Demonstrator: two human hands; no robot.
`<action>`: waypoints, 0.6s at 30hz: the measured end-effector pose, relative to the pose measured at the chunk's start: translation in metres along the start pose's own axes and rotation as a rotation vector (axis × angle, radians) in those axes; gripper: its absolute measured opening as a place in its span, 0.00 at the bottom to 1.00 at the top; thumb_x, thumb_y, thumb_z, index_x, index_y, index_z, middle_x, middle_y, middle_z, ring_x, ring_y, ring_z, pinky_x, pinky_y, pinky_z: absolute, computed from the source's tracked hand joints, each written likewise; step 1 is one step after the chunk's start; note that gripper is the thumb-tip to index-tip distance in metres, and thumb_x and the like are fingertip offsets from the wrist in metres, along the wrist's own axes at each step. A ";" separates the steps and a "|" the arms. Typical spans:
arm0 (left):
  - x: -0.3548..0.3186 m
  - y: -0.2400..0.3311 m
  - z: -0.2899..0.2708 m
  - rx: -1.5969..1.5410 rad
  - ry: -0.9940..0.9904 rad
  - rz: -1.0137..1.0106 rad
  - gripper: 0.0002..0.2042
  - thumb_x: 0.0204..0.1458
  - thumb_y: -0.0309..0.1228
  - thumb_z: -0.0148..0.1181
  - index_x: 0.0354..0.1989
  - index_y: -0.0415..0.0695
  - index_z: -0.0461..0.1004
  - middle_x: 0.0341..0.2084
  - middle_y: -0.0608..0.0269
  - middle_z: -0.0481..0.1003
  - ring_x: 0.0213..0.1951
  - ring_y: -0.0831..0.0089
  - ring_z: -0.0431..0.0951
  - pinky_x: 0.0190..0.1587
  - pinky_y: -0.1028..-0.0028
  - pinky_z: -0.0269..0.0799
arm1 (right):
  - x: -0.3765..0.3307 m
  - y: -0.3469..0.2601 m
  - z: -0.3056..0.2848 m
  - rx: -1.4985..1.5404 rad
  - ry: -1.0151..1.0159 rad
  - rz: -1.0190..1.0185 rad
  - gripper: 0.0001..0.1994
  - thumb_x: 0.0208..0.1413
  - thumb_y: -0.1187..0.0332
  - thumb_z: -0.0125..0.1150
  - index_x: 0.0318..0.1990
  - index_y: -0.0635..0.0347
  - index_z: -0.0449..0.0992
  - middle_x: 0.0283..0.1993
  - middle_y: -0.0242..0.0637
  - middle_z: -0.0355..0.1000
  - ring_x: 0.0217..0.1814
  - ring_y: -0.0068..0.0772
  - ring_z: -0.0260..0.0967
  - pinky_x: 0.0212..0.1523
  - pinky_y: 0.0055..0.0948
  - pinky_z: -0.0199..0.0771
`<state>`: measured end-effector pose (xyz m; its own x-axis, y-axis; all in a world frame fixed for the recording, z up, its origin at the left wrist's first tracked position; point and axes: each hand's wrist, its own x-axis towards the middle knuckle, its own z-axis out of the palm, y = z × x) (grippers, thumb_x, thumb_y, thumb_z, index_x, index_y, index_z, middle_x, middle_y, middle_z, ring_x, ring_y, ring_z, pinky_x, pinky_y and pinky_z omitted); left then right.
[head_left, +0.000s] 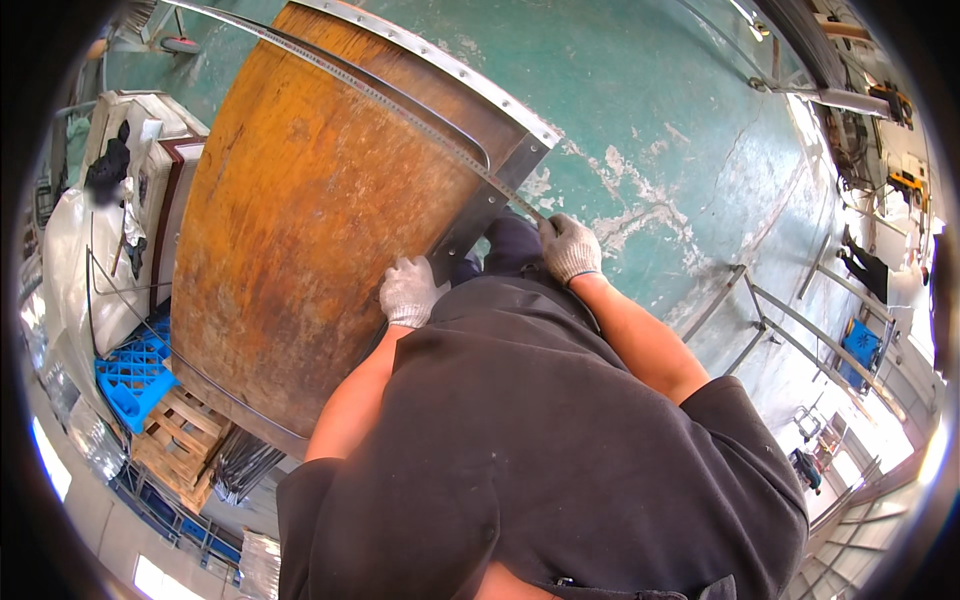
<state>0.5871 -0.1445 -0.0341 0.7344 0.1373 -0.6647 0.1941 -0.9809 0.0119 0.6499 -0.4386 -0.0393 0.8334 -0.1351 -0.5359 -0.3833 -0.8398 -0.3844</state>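
Observation:
My right hand (568,248), in a pale knitted glove, is closed on the near end of a long metal measuring strip (420,124). Fine marks run along the strip, which stretches across the wooden worktable (310,190) to the upper left. A thin dark metal rod (440,127) with a bent end lies beside it on the tabletop. My left hand (410,291), gloved too, rests on the table near its metal edge (490,200). Its fingers are slightly bent and a little apart, with nothing seen in them.
A light metal rail with holes (450,66) borders the table's far side. To the left are a blue plastic crate (135,380), a wooden pallet (180,440) and wrapped white goods (80,260). Metal frames (790,335) stand on the worn green floor (650,120) at right. Another person (868,268) is farther off.

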 end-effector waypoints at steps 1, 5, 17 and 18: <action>0.000 0.000 0.000 0.004 0.007 0.000 0.35 0.49 0.61 0.79 0.52 0.42 0.82 0.53 0.45 0.81 0.57 0.45 0.85 0.54 0.51 0.87 | 0.000 0.001 0.001 0.001 0.005 0.000 0.20 0.71 0.50 0.62 0.50 0.56 0.88 0.47 0.56 0.85 0.53 0.62 0.83 0.56 0.52 0.82; -0.001 0.001 0.001 0.011 0.032 0.001 0.34 0.48 0.59 0.79 0.52 0.43 0.82 0.53 0.45 0.81 0.55 0.45 0.86 0.53 0.51 0.87 | -0.001 0.000 0.003 0.002 0.030 -0.002 0.19 0.71 0.50 0.62 0.49 0.56 0.88 0.45 0.55 0.85 0.52 0.62 0.84 0.55 0.52 0.82; 0.001 -0.001 0.006 0.009 0.055 0.010 0.34 0.47 0.60 0.80 0.50 0.42 0.82 0.51 0.44 0.82 0.54 0.44 0.86 0.53 0.51 0.87 | -0.003 0.000 0.005 0.004 0.055 -0.023 0.19 0.71 0.50 0.61 0.49 0.55 0.88 0.45 0.55 0.85 0.52 0.63 0.83 0.55 0.54 0.82; 0.001 -0.001 0.007 0.011 0.061 0.011 0.34 0.46 0.60 0.81 0.50 0.43 0.82 0.51 0.45 0.82 0.54 0.44 0.86 0.53 0.51 0.87 | -0.003 0.000 0.005 0.006 0.058 -0.027 0.19 0.71 0.50 0.61 0.49 0.55 0.88 0.45 0.55 0.85 0.52 0.63 0.83 0.54 0.54 0.82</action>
<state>0.5829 -0.1440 -0.0395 0.7744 0.1344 -0.6182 0.1791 -0.9838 0.0104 0.6449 -0.4356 -0.0417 0.8652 -0.1424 -0.4808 -0.3623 -0.8405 -0.4029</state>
